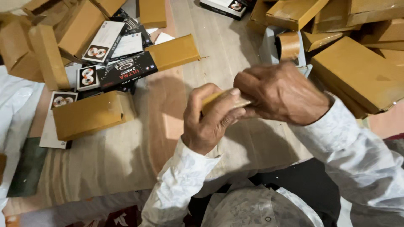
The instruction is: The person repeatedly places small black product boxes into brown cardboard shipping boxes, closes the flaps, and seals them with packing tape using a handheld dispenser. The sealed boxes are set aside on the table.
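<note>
Both my hands meet at the centre of the head view, closed on one small tan cardboard box [211,100]. My left hand [208,120] wraps it from below, thumb lying along its top edge. My right hand [280,92] covers the box's right end, so most of the box is hidden between my fingers. Both sleeves are white with a pale pattern.
Several tan cardboard boxes [90,114] and black-and-white printed product boxes [126,69] lie scattered on the wooden surface [126,155] at the left. More tan boxes [357,71] pile up at the right. A tape dispenser [286,46] with brown tape stands behind my hands.
</note>
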